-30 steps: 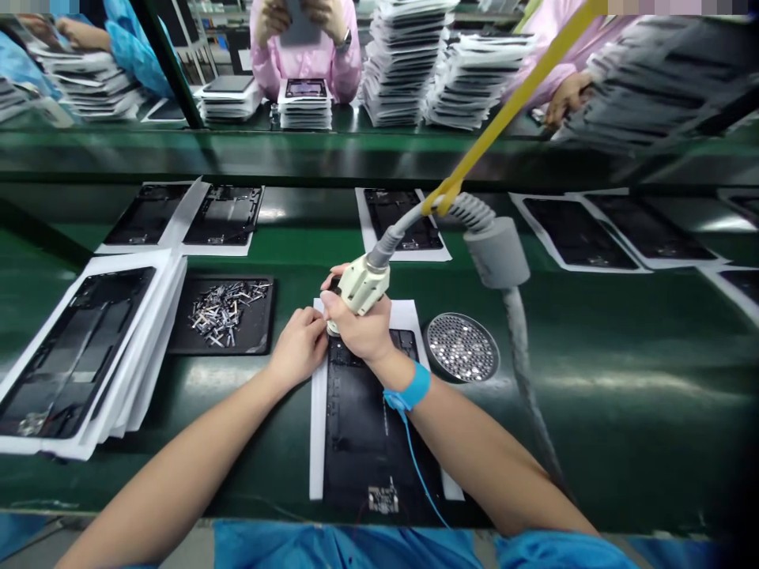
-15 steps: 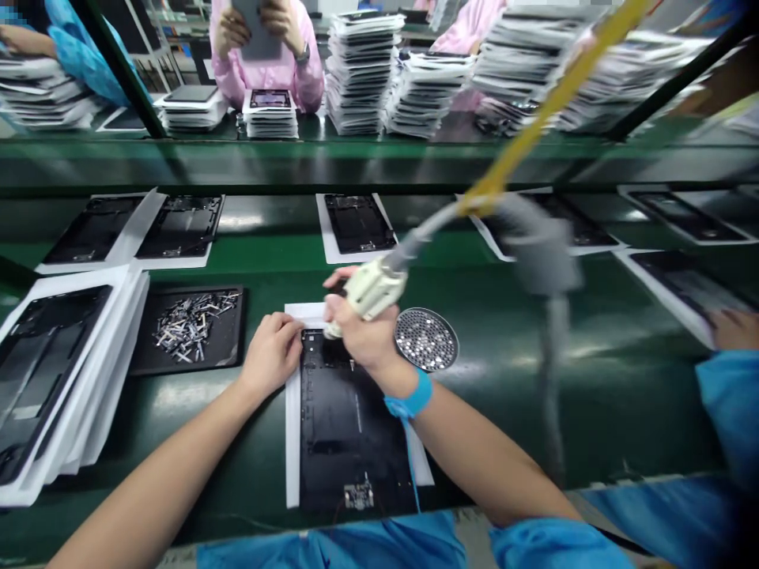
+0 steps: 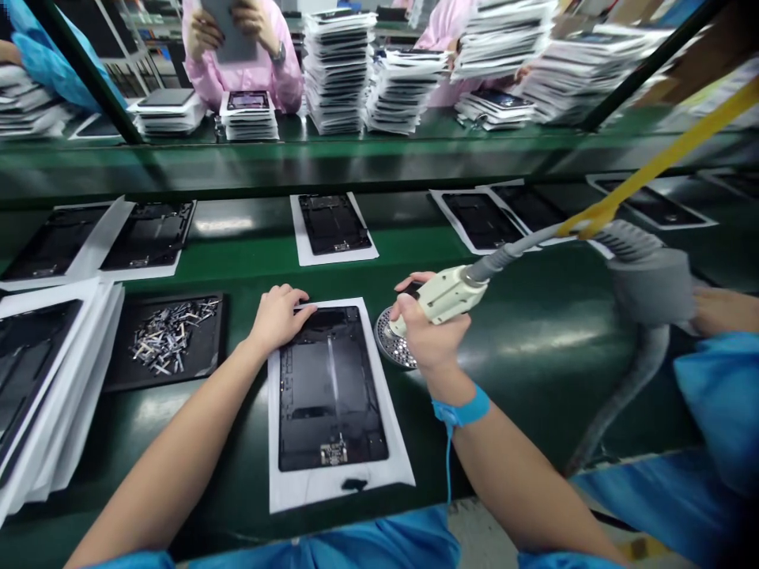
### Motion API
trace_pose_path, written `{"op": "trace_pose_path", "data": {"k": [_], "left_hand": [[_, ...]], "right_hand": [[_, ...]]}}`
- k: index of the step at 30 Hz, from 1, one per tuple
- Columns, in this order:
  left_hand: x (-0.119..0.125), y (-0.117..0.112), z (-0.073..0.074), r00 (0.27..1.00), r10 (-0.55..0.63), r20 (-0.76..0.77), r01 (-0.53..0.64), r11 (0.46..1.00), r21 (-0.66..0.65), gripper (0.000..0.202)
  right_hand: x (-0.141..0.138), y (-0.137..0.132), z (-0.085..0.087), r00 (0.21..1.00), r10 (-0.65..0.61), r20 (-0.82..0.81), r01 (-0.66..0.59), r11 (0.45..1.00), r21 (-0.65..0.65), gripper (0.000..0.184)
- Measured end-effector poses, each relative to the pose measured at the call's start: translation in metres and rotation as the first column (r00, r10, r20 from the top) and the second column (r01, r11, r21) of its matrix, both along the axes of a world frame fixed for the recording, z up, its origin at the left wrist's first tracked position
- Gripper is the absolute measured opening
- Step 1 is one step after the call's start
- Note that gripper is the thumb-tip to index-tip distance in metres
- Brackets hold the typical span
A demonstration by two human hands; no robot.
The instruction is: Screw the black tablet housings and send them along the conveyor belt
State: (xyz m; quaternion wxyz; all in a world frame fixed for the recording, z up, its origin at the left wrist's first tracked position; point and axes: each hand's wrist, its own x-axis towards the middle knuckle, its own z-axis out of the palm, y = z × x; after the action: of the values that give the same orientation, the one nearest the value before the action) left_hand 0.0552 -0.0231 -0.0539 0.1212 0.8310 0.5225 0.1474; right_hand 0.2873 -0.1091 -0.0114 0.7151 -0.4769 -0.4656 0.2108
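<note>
A black tablet back panel (image 3: 330,387) lies on a white sheet (image 3: 337,482) on the green belt before me. My left hand (image 3: 277,316) rests on the panel's top left corner, fingers curled and pressing down. My right hand (image 3: 428,332) is wrapped round a cream electric screwdriver (image 3: 446,294) hung from a grey hose (image 3: 637,269) and a yellow cord (image 3: 664,162). The driver's tip points down into a round metal screw dish (image 3: 388,344) just right of the panel. A blue wrist strap (image 3: 466,411) circles my right wrist.
A black tray of small metal parts (image 3: 169,336) sits to the left, beside a stack of panels on white sheets (image 3: 41,379). More panels (image 3: 332,225) lie further along the belt. A co-worker's hand and blue sleeve (image 3: 720,316) are at the right. People in pink (image 3: 249,71) work beyond stacked trays (image 3: 335,71).
My right hand has carried the screwdriver off the panel's top edge to the right, over the screw dish. My left hand stays at the panel's top left corner. My view has shifted right.
</note>
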Motion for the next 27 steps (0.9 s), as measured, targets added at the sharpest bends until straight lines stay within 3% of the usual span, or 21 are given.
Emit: {"op": "trace_pose_path", "data": {"k": [14, 19, 21, 24, 27], "left_hand": [[-0.002, -0.004, 0.001, 0.997, -0.049, 0.052, 0.050, 0.999, -0.013, 0.020], [0.001, 0.009, 0.003, 0.993, -0.096, 0.068, 0.099, 0.994, -0.042, 0.019], [0.006, 0.018, 0.004, 0.996, -0.062, 0.057, 0.064, 0.998, -0.029, 0.020], [0.011, 0.025, 0.005, 0.999, 0.039, 0.030, -0.039, 0.999, 0.021, 0.019], [0.004, 0.008, 0.007, 0.997, 0.066, 0.042, -0.071, 0.990, 0.121, 0.031]], "right_hand": [[0.003, 0.003, -0.006, 1.000, -0.004, 0.023, 0.004, 1.000, 0.004, 0.024], [0.002, -0.004, 0.002, 1.000, 0.007, -0.007, -0.007, 0.999, 0.038, 0.021], [-0.007, -0.015, 0.008, 0.996, 0.080, -0.048, -0.077, 0.996, 0.054, 0.021], [-0.028, -0.037, 0.010, 0.952, 0.290, -0.096, -0.290, 0.957, 0.009, 0.021], [-0.050, -0.056, 0.003, 0.876, 0.472, -0.097, -0.477, 0.878, -0.041, 0.026]]}}
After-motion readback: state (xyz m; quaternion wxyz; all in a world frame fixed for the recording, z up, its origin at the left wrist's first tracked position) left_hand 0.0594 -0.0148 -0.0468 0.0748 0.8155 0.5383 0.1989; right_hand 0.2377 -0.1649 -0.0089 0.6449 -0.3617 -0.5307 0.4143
